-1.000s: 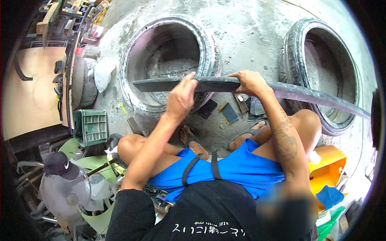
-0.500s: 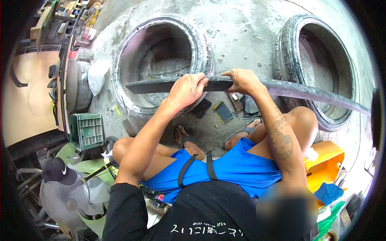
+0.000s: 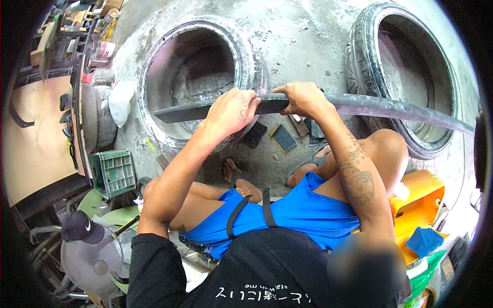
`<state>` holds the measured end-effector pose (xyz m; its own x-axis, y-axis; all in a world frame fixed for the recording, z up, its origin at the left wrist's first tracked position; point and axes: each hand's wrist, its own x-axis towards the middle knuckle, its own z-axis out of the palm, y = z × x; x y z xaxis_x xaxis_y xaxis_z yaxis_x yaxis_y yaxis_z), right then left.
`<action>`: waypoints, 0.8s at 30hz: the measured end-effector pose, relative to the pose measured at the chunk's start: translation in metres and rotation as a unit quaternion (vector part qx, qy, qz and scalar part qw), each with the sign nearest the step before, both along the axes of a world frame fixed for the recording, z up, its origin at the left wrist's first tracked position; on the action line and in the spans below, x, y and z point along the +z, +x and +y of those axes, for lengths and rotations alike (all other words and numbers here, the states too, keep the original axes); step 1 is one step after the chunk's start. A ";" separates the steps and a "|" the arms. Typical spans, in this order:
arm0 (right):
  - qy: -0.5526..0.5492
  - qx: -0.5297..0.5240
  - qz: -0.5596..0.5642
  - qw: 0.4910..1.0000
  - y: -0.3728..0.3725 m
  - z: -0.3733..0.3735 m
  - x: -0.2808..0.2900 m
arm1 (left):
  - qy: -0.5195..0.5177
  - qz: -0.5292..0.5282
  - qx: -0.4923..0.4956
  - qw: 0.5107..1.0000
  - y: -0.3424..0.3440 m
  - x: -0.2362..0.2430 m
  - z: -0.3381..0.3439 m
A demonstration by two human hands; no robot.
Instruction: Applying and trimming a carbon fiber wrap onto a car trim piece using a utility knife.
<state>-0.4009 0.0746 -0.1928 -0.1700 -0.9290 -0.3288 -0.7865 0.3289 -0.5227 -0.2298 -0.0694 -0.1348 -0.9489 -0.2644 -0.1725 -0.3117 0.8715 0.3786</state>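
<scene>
The long dark strip (image 3: 359,102) has one end above the left tire (image 3: 241,56). Just right of that tire, the fingers of the right hand (image 3: 305,97) grasp the strip, probably to steady it; above the tire, the left hand's (image 3: 231,112) fingers curl against it, whether gripping I cannot tell.

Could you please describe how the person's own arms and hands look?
Both the left hand and the right hand are ungloved, with bare forearms. Dark line tattoos mark the right forearm; a smaller marking shows on the left hand's back. A loose black short sleeve covers the left upper arm; blur hides the right shoulder.
</scene>
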 end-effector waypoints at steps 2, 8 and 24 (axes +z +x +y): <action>0.007 -0.012 0.004 1.000 0.000 0.001 0.000 | 0.001 0.002 -0.004 1.000 -0.002 0.001 0.001; -0.013 0.012 0.002 1.000 -0.002 0.000 -0.005 | -0.037 0.001 -0.048 0.998 -0.013 0.010 -0.001; 0.016 0.009 -0.010 1.000 -0.002 -0.002 -0.001 | 0.080 0.000 0.028 0.996 -0.013 -0.004 0.008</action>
<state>-0.4025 0.0722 -0.1937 -0.1455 -0.9212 -0.3609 -0.7816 0.3306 -0.5289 -0.2428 -0.0614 -0.1388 -0.9339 -0.2850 -0.2159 -0.3569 0.7812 0.5123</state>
